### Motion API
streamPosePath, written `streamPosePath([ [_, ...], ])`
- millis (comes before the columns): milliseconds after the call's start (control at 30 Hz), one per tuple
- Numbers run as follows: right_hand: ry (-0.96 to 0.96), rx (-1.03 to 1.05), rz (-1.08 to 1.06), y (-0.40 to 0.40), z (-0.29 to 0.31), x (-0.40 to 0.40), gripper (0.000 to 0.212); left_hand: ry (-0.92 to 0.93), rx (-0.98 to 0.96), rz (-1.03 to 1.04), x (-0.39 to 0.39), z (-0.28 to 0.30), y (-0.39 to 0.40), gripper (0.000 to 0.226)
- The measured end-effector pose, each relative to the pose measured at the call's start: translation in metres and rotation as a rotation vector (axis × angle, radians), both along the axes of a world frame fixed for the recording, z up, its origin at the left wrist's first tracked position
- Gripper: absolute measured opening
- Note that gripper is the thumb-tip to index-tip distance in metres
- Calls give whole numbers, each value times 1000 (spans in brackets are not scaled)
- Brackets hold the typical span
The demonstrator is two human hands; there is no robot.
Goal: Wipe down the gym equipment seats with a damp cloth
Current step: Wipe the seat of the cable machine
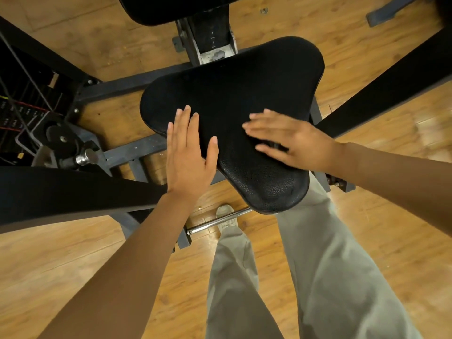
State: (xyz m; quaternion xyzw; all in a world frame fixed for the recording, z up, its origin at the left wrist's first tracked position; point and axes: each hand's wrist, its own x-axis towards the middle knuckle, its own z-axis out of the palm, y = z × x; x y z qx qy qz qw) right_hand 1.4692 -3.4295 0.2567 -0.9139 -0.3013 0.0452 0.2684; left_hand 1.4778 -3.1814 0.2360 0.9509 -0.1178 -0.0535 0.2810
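A black padded seat [234,94] with a rounded three-lobed shape fills the middle of the view. My left hand [188,152] lies flat on its left edge, fingers straight and pointing away from me. My right hand [291,140] lies flat on the seat's middle, fingers straight and pointing left, and it is blurred. A small dark fold [271,146] shows under the right palm; I cannot tell whether it is a cloth. No other cloth is in view.
Black frame bars [73,189] run left and right [391,86] of the seat. A black back pad [171,8] is at the top. A weight stack [22,113] with cables stands at the left. A chrome foot bar [215,222] crosses the wooden floor by my legs.
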Motion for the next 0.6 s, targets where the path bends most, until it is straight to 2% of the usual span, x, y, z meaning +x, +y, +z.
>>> streamPosePath([
  [100,9,-13,-210,3,-6,9,40,-12,7,-1,0,-2,0,60],
  [200,-3,41,-308,12,-1,-8,38,-21,30,2,-1,-3,0,60],
  [267,5,92,-261,15,7,-33,36,-31,39,0,-1,-4,0,59],
  [367,73,140,-81,7,16,-64,36,-54,44,8,-2,-6,-1,58],
  [500,83,87,204,-13,12,-56,38,-62,47,22,-2,-8,-1,58],
  [600,51,76,185,-21,3,-29,38,-65,47,18,-3,-8,-1,57],
])
